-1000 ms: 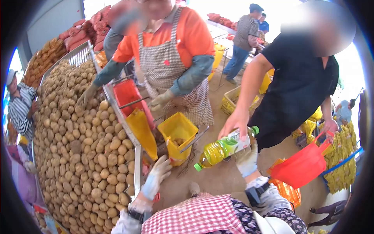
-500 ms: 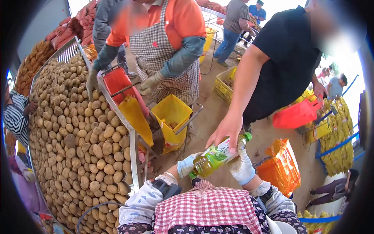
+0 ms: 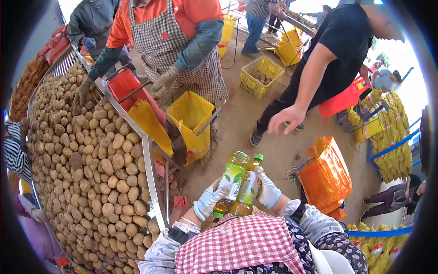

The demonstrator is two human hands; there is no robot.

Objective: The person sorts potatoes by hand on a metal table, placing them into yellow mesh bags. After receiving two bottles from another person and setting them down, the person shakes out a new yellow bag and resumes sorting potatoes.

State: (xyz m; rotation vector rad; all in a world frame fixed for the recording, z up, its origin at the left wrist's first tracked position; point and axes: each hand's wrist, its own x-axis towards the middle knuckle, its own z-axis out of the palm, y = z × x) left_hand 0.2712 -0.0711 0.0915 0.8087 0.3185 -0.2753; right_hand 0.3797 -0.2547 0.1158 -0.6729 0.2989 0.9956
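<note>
Two plastic drink bottles with green labels are side by side in front of my checked apron (image 3: 237,239). My left hand (image 3: 210,200), in a whitish glove, is wrapped round the left drink bottle (image 3: 233,179), whose green cap points down toward me. My gloved right hand (image 3: 268,189) grips the right drink bottle (image 3: 250,186), its green cap upward and away from me. Amber liquid shows in both. Beyond them, a co-worker's bare hand (image 3: 287,119) hangs apart from the bottles with its fingers loose.
A metal-edged sorting table (image 3: 153,182) heaped with potatoes (image 3: 98,178) stands to my left. Ahead are a yellow bin (image 3: 189,114) and a co-worker in a checked apron (image 3: 171,50). An orange bag (image 3: 326,176) stands at right. Farther off is a yellow crate (image 3: 260,75).
The co-worker in black has let go of the bottle and drawn the hand back. Two bottles now show clearly, tilted more upright between my hands. My view has shifted slightly.
</note>
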